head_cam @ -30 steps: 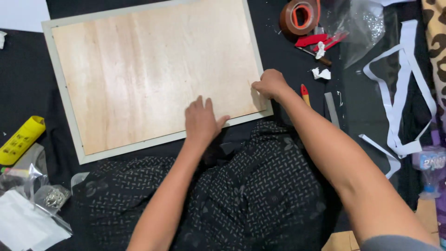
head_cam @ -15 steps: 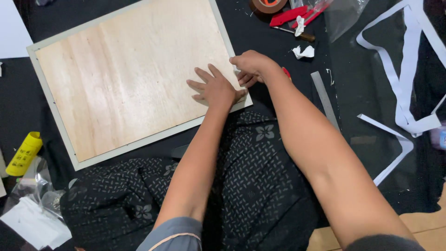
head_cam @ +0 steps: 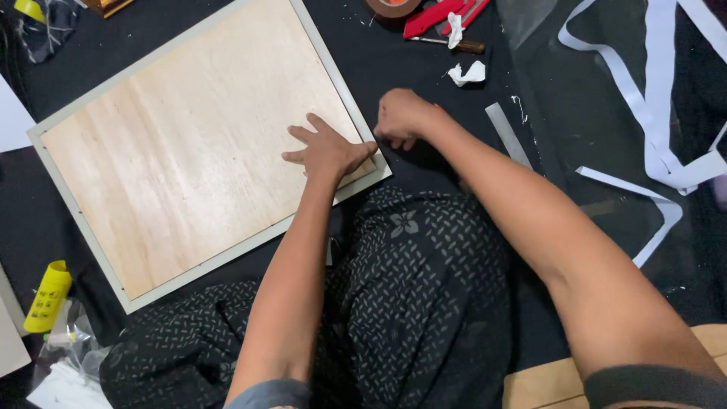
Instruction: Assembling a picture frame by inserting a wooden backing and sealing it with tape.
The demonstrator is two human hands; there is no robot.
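A pale wooden backing board lies face up inside a light grey frame on black cloth. My left hand presses flat on the board near its lower right corner, fingers spread. My right hand is curled into a fist just off the frame's right edge beside that corner. Whether anything is pinched in its fingers is hidden.
A metal ruler lies right of my right hand. A crumpled white scrap, red cutters and a tape roll sit at the top. White paper strips trail at right. A yellow tube lies at lower left.
My left hand slid along the board's lower edge to the right corner. My right hand stayed at that corner and closed into a fist. The view shifted.
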